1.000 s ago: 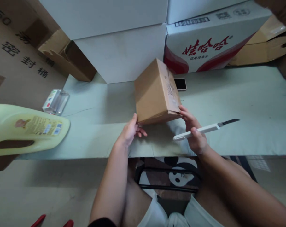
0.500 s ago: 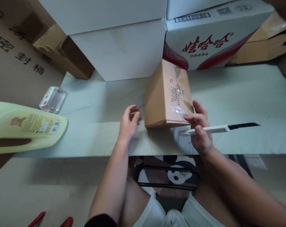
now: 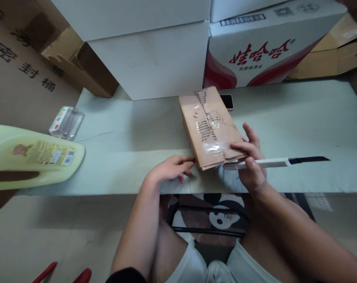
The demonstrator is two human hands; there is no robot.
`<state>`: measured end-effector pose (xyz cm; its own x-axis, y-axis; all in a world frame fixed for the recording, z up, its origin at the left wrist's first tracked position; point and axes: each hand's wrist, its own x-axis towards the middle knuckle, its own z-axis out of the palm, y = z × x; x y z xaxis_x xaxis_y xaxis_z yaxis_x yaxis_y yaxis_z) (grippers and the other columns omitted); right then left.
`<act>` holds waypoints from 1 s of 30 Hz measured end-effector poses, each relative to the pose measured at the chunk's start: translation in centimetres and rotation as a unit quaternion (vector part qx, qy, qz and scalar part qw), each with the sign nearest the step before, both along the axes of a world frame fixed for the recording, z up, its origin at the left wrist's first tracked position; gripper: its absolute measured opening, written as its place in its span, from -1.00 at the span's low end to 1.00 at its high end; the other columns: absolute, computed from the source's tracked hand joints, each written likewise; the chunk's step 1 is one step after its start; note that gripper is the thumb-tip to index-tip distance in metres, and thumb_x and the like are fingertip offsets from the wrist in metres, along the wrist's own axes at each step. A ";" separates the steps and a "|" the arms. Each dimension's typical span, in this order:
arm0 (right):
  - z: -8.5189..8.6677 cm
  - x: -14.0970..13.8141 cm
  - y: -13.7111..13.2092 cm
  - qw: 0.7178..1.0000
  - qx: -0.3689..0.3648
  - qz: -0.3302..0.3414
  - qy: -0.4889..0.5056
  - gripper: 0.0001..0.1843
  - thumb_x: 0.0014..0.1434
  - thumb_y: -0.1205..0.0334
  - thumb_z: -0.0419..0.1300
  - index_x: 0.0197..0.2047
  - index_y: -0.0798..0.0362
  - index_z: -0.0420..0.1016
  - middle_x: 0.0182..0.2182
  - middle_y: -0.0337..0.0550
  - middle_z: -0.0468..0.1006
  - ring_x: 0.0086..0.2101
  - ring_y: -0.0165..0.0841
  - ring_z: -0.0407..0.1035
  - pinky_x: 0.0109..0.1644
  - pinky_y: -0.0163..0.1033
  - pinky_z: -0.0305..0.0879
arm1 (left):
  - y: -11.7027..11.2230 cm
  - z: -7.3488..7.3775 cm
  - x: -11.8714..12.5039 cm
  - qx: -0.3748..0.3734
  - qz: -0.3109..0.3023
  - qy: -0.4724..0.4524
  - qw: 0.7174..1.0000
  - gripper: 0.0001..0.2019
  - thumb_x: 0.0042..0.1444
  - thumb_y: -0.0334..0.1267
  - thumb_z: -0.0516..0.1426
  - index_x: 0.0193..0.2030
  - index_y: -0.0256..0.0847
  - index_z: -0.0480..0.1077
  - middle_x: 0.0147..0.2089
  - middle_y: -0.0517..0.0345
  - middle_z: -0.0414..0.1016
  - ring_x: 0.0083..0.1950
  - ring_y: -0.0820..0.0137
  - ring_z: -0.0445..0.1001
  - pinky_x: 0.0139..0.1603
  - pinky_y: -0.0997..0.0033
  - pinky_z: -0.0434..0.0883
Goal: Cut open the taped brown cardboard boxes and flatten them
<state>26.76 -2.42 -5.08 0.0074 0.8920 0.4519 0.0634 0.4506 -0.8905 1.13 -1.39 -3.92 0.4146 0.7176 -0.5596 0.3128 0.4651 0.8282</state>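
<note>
A brown cardboard box (image 3: 209, 125) with clear tape across its top face sits on the cloth-covered table, slanting toward me. My right hand (image 3: 252, 161) grips a utility knife (image 3: 272, 162) with a white handle; its black blade is out and points right, away from the box. Fingers of that same hand also rest on the box's near right corner. At the near left corner is my left hand (image 3: 176, 168), fingers loosely curled and apart, the fingertips at the box's edge. Whether they press on it is hard to tell.
Behind stand white cartons (image 3: 154, 65) and a white-and-red carton (image 3: 255, 59). A phone (image 3: 227, 102) lies beyond the box. To the left are a yellow jug (image 3: 33, 157), a clear plastic container (image 3: 66, 122) and an open cardboard box (image 3: 84, 67). The table's front edge (image 3: 107, 193) runs before me.
The box has tipped and turned so its taped face now looks up, uncovering the phone behind it. My left hand has moved right to its near corner. The knife stays in my right hand.
</note>
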 end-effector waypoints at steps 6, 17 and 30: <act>0.1 -0.1 0.4 0.997 -0.013 0.047 0.063 -0.68 0.30 -0.10 0.12 -0.14 -0.16 0.63 0.35 -0.29 0.39 0.37 0.01 0.19 0.45 0.26 0.05 | 1.0 -1.6 -1.3 0.260 0.191 0.023 0.946 -0.54 0.22 0.17 0.15 0.05 -0.13 0.48 -0.16 -0.02 0.62 -0.17 0.25 0.61 -0.20 0.24 0.56; 1.4 -0.2 1.2 0.961 -0.162 0.114 0.192 -0.66 0.07 -0.17 0.28 -0.44 -0.08 0.60 0.04 -0.17 0.68 0.02 -0.06 0.57 -0.03 0.08 0.51 | 1.6 -1.5 -2.0 0.574 0.279 0.054 0.768 -0.59 0.24 0.14 0.14 0.14 0.04 0.41 0.14 0.07 0.45 0.21 0.17 0.44 0.29 0.06 0.38; 1.5 0.3 2.5 0.957 -0.230 -0.074 0.161 -0.77 0.19 0.00 0.13 -0.35 -0.02 0.40 -0.65 -0.37 0.24 -0.66 -0.47 0.06 -0.65 -0.35 -0.05 | 2.0 -1.3 -1.6 0.552 0.360 0.077 0.749 -0.59 0.24 0.14 0.14 0.06 -0.07 0.42 0.03 0.08 0.48 0.05 0.26 0.47 0.10 0.21 0.41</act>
